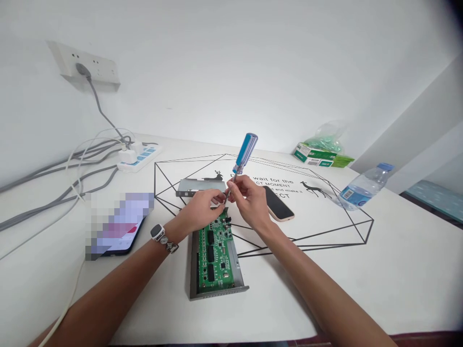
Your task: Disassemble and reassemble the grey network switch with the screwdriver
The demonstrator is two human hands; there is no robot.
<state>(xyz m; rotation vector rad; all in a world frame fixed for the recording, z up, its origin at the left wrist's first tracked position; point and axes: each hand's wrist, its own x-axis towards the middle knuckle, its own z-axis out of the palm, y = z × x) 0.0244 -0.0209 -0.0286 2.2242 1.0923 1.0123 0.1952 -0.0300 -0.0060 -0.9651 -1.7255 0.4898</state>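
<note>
A blue-handled screwdriver (245,153) stands tilted, its handle up and its tip down over the far end of a green circuit board (214,255). My right hand (249,200) is closed around the screwdriver's metal shaft. My left hand (200,207) has its fingers pinched at the tip of the shaft, just above the board's far edge; what it pinches is too small to make out. The board lies in an open grey metal case (217,291) on the white table (361,270). A watch is on my left wrist.
A grey metal cover (195,186) lies beyond my hands. One phone (278,205) lies right of them, another (119,236) at the left. A power strip (139,156) with grey cables sits far left, green boxes (318,156) far right, a water bottle (363,190) on its side.
</note>
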